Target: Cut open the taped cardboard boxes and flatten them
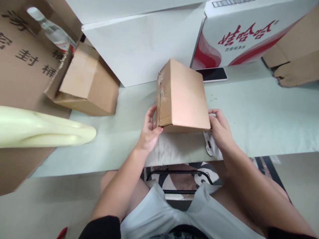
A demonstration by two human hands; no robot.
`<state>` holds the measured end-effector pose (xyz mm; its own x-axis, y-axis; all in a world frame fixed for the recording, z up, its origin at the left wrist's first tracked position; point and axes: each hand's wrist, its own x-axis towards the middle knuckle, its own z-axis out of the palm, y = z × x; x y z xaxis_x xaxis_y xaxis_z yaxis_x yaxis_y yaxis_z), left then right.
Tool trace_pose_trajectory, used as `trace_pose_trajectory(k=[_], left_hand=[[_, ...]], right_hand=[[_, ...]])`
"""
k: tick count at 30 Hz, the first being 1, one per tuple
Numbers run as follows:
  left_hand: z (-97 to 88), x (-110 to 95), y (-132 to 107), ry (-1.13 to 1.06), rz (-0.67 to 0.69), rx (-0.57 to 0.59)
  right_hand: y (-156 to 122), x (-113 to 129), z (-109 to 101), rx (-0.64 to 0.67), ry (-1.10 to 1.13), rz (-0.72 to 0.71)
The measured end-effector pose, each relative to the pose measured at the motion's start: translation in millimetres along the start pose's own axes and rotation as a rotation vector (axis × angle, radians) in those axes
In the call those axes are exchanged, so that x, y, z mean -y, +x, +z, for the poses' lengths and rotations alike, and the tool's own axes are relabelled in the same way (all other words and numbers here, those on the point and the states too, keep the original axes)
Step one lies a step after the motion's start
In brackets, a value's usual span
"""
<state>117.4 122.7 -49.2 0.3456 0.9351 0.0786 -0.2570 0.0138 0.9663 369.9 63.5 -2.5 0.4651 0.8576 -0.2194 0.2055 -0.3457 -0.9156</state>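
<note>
A closed brown cardboard box with torn tape along its left side sits on the pale green table in front of me. My left hand grips its near left corner, thumb under the front edge and fingers up the left side. My right hand holds the near right corner, fingers curled against the side. Under the box's front edge lies a grey plastic mailer bag, partly covered by my right hand.
An open brown carton stands at the left beside a large printed cardboard sheet with a plastic bottle. A white box and a red-and-white carton stand behind. A phone lies flat. A pale yellow object juts in left.
</note>
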Motion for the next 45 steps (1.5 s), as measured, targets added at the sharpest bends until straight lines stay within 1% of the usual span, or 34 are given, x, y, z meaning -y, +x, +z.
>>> trace_pose_trajectory(k=[3, 5, 7, 10, 12, 14, 15, 19, 20, 22, 25, 26, 27, 28, 30, 32, 33, 35, 37, 38, 39, 41, 43, 45], left_hand=[[-4.2, -9, 0, -0.046, -0.153, 0.025], [-3.4, -9, -1, -0.014, -0.171, -0.02], [0.2, -5, -1, 0.064, -0.09, -0.104], [6.3, -2, -3, 0.234, 0.096, -0.209], [8.1, -3, -4, 0.33, 0.131, -0.274], [8.1, -5, -4, 0.366, 0.092, -0.354], [7.6, -4, -3, 0.349, 0.061, -0.397], [6.1, 2, 3, 0.164, -0.095, -0.537], [6.2, 3, 5, 0.134, -0.119, -0.55], [7.1, 3, 7, 0.112, -0.129, -0.537], [7.2, 0, 9, 0.118, -0.072, -0.49], [5.9, -1, 9, 0.114, -0.06, -0.498], [3.7, -2, 10, 0.103, -0.064, -0.522], [0.4, -2, 11, 0.082, -0.083, -0.552], [-8.8, -1, 15, 0.004, -0.142, -0.596], [-19.9, -1, 18, -0.096, -0.196, -0.577], [-25.1, -1, 20, -0.137, -0.222, -0.551], [-32.7, -3, 23, -0.191, -0.27, -0.504], [-34.9, -7, 23, -0.207, -0.276, -0.506], [-34.0, -9, 22, -0.193, -0.252, -0.517], [-32.0, -10, 21, -0.158, -0.209, -0.522], [-25.6, -14, 18, -0.027, -0.07, -0.506], [-17.7, -17, 14, 0.131, 0.076, -0.469], [-9.0, -21, 8, 0.245, 0.182, -0.477]], right_hand=[[-1, -5, 1, -0.02, 0.018, -0.025], [-1, -9, 3, -0.065, 0.017, -0.065], [-2, -12, 4, -0.122, 0.008, -0.104], [-1, -16, 8, -0.18, 0.007, -0.164], [0, -19, 10, -0.191, 0.024, -0.186], [1, -20, 11, -0.183, 0.044, -0.197], [0, -20, 13, -0.175, 0.055, -0.202], [-3, -17, 18, -0.143, 0.111, -0.226], [-4, -16, 19, -0.144, 0.12, -0.23], [-4, -15, 19, -0.171, 0.135, -0.231], [1, -14, 10, -0.227, 0.152, -0.195], [3, -13, 4, -0.231, 0.106, -0.18], [5, -12, -2, -0.218, 0.011, -0.161], [6, -11, -9, -0.182, -0.145, -0.138], [7, -7, -20, -0.047, -0.543, -0.072], [3, -5, -27, 0.106, -0.83, -0.027], [1, -5, -28, 0.162, -0.911, -0.026], [-4, -6, -27, 0.228, -0.99, -0.059], [-4, -8, -25, 0.245, -1.004, -0.083], [-3, -9, -25, 0.241, -0.988, -0.086], [0, -9, -27, 0.224, -0.96, -0.086], [8, -8, -33, 0.122, -0.879, -0.083], [16, -4, -40, -0.046, -0.75, -0.075], [19, 5, -45, -0.217, -0.511, -0.082]])
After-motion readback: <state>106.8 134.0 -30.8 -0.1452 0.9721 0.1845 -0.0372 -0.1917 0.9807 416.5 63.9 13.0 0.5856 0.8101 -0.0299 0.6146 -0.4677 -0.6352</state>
